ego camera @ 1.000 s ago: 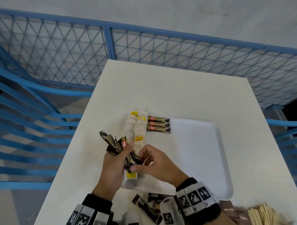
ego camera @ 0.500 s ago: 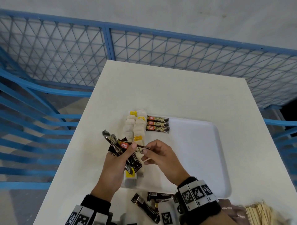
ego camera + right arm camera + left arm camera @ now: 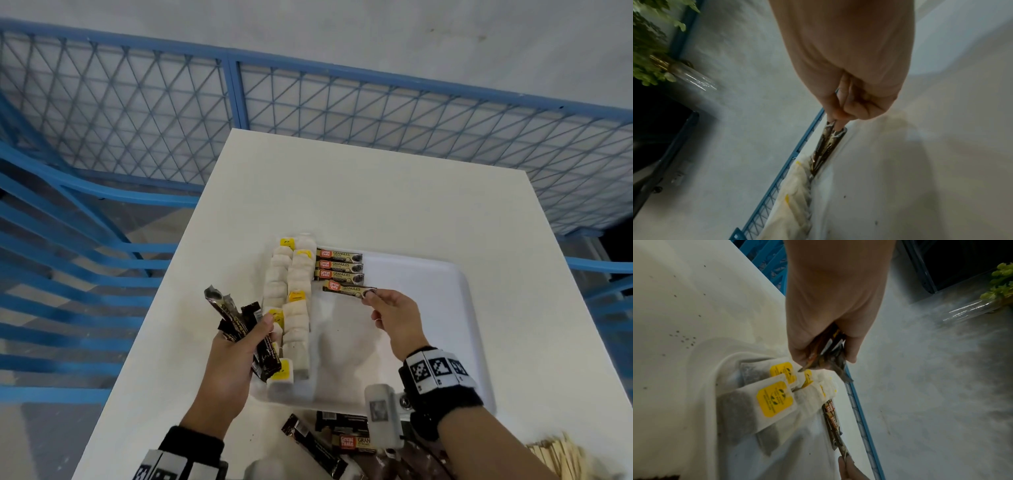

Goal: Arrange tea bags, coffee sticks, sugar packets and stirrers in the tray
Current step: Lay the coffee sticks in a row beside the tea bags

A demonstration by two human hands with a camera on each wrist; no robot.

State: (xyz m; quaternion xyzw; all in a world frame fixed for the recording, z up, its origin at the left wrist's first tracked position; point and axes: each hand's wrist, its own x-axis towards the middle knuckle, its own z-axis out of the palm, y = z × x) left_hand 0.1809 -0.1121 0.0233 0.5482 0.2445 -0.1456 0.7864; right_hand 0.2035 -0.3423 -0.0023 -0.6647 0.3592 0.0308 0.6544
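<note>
A white tray point(image 3: 442, 308) lies on the white table point(image 3: 359, 192). Along its left side run two columns of tea bags point(image 3: 291, 301) with yellow tags. Right of them three coffee sticks point(image 3: 338, 264) lie stacked in a row. My right hand point(image 3: 394, 315) pinches a fourth coffee stick point(image 3: 347, 289) by its right end, just below that row. My left hand point(image 3: 236, 359) grips a bundle of several dark coffee sticks point(image 3: 236, 322) at the tray's left edge. The left wrist view shows the tea bags point(image 3: 774, 395) below that bundle point(image 3: 828, 356). The right wrist view shows the pinched stick point(image 3: 828, 146).
More loose coffee sticks point(image 3: 329, 442) lie on the table in front of the tray. Wooden stirrers point(image 3: 565, 459) sit at the near right corner. A blue mesh fence point(image 3: 239, 113) surrounds the table. The tray's right half point(image 3: 431, 342) holds nothing.
My right hand pulled one coffee stick out of the bundle in my left hand and carried it up and right to just below the three sticks in the tray.
</note>
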